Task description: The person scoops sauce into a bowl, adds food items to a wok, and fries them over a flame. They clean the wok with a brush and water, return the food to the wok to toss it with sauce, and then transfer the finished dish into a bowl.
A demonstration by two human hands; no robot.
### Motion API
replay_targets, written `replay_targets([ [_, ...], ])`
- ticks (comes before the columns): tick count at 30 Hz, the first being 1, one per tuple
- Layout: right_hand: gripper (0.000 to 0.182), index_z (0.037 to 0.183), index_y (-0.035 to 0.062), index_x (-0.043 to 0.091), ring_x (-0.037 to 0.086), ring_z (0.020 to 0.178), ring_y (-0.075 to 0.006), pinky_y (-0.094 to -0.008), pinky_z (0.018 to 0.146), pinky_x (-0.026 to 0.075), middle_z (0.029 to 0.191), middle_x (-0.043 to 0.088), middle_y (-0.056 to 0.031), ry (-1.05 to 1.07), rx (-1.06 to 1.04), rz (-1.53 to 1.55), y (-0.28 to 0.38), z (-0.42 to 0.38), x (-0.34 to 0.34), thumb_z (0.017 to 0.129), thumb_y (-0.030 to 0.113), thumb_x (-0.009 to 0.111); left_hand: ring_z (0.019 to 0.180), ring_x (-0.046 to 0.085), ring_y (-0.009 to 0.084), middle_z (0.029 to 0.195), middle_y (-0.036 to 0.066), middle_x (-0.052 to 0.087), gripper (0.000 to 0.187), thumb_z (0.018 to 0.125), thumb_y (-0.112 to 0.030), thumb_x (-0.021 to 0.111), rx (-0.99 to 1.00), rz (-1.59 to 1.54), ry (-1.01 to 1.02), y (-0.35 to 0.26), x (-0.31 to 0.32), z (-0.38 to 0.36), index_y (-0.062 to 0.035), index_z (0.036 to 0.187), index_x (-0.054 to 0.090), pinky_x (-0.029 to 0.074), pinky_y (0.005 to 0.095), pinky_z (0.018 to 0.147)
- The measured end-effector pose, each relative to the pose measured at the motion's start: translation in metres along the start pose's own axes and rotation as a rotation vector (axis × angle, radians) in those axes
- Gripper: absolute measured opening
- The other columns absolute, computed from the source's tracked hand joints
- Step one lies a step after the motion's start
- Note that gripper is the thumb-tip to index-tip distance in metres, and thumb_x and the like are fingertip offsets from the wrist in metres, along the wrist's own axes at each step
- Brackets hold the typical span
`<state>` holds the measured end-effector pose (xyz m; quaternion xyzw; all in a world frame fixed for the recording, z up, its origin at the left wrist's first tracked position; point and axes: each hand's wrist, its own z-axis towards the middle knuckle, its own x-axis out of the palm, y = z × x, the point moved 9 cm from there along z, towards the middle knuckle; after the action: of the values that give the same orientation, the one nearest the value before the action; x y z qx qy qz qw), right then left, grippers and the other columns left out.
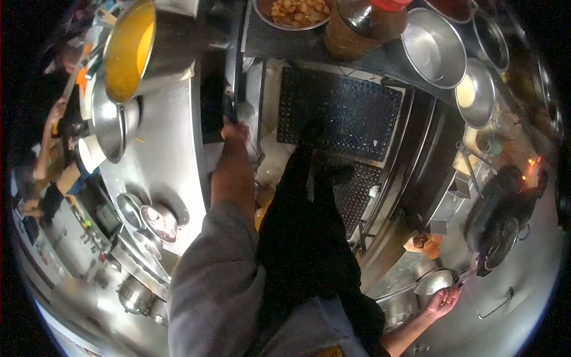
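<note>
My left hand point(236, 132) reaches forward and is closed on the dark edge or handle of a metal door or drawer point(231, 98) beside the steel counter. At the lower right my right hand point(443, 301) is closed around a thin handle that points toward a dark wok point(498, 208). Its far end is hard to make out. Orange flame point(531, 169) rises at the wok's far edge. Just above my right hand lies a perforated metal ladle or strainer point(437, 282).
On the left counter point(157, 143) stand a large pot point(172, 47) with yellow contents and several bowls. A co-worker's hand point(58, 110) is at the far left. Metal bowls point(434, 47) and a red-lidded jar point(363, 30) line the top shelf. Black mats point(339, 113) cover the floor.
</note>
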<state>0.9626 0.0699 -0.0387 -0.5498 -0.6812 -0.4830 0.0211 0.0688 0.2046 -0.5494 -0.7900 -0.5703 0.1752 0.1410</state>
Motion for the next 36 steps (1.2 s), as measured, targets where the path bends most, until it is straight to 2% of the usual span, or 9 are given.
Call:
replay_targets([
  [7,0.036,0.137,-0.0018,0.041,0.036,0.051,-0.0055,-0.0207,0.043,0.032,0.074,0.045,-0.0009,0.007,0.001,-0.047,0.004,-0.002,0.001,0.104,0.011,0.034,0.109,0.054,0.0266,0.126,0.011,0.055,0.048,0.092,-0.040,0.061,0.080,-0.256,-0.450,-0.048,0.001,-0.061,-0.0074,0.126,0.055,0.054,0.0379,0.073],
  [10,0.037,0.139,-0.0006,0.039,0.036,0.050,-0.0049,-0.0213,0.044,0.034,0.074,0.045,0.0004,0.049,-0.004,-0.058,0.011,0.006,-0.023,0.104,0.011,0.035,0.098,0.059,0.0239,0.117,0.011,0.059,0.036,0.093,-0.032,0.060,0.913,0.473,0.324,-0.093,0.009,-0.022,-0.0060,0.118,0.061,0.055,0.0338,0.069],
  [12,0.043,0.143,0.0000,0.035,0.035,0.049,-0.0040,-0.0226,0.041,0.036,0.073,0.044,0.0028,-0.032,-0.079,-0.077,0.010,-0.004,-0.008,0.101,0.010,0.039,0.089,0.062,0.0223,0.106,0.010,0.063,0.029,0.094,-0.029,0.057,1.189,0.710,0.216,-0.089,0.009,-0.096,-0.0063,0.110,0.065,0.055,0.0339,0.067],
  [14,0.049,0.145,0.0012,0.033,0.033,0.049,-0.0021,-0.0178,0.039,0.033,0.071,0.041,0.0040,-0.084,-0.110,-0.173,0.012,-0.011,-0.004,0.098,0.006,0.045,0.082,0.062,0.0206,0.097,0.008,0.065,0.020,0.094,-0.021,0.057,1.551,1.808,-0.159,-0.068,0.032,-0.196,-0.0053,0.099,0.068,0.054,0.0337,0.066],
  [16,0.052,0.144,0.0040,0.036,0.036,0.050,-0.0023,-0.0176,0.040,0.031,0.071,0.044,0.0047,-0.129,-0.105,-0.096,0.011,-0.015,-0.005,0.094,0.005,0.050,0.078,0.062,0.0171,0.091,0.006,0.066,0.014,0.086,0.000,0.065,1.006,0.321,0.351,-0.055,0.001,-0.161,-0.0054,0.099,0.066,0.050,0.0328,0.064],
  [26,0.030,0.126,0.0062,0.051,0.038,0.046,-0.0057,-0.0195,0.037,0.031,0.067,0.049,0.0024,-0.191,-0.136,-0.142,0.017,-0.042,-0.021,0.096,0.009,0.050,0.110,0.057,0.0225,0.124,0.008,0.060,0.048,0.090,-0.019,0.068,0.368,0.582,0.872,0.069,0.134,-0.613,-0.0030,0.131,0.050,0.044,0.0385,0.096],
  [31,0.024,0.121,0.0083,0.054,0.040,0.045,-0.0072,-0.0206,0.038,0.032,0.067,0.048,0.0020,-0.163,-0.161,-0.105,0.021,-0.048,-0.016,0.097,0.013,0.051,0.110,0.056,0.0207,0.124,0.008,0.060,0.046,0.092,-0.027,0.065,0.767,0.608,1.361,0.085,0.261,-0.770,-0.0034,0.130,0.052,0.042,0.0376,0.097],
  [33,0.024,0.120,0.0059,0.053,0.041,0.045,-0.0074,-0.0212,0.037,0.034,0.066,0.048,0.0015,-0.138,-0.169,-0.121,0.022,-0.047,-0.007,0.097,0.012,0.050,0.104,0.058,0.0179,0.118,0.009,0.062,0.038,0.094,-0.021,0.063,1.109,0.656,1.263,0.075,0.318,-0.835,-0.0002,0.125,0.056,0.045,0.0331,0.092],
  [36,0.030,0.123,0.0042,0.048,0.040,0.042,-0.0092,-0.0227,0.035,0.033,0.062,0.047,0.0002,-0.192,-0.176,-0.121,0.024,-0.042,0.002,0.093,0.006,0.046,0.100,0.058,0.0178,0.115,0.010,0.063,0.038,0.094,-0.021,0.063,1.079,0.494,1.482,0.091,0.418,-0.923,0.0017,0.124,0.056,0.045,0.0326,0.090],
])
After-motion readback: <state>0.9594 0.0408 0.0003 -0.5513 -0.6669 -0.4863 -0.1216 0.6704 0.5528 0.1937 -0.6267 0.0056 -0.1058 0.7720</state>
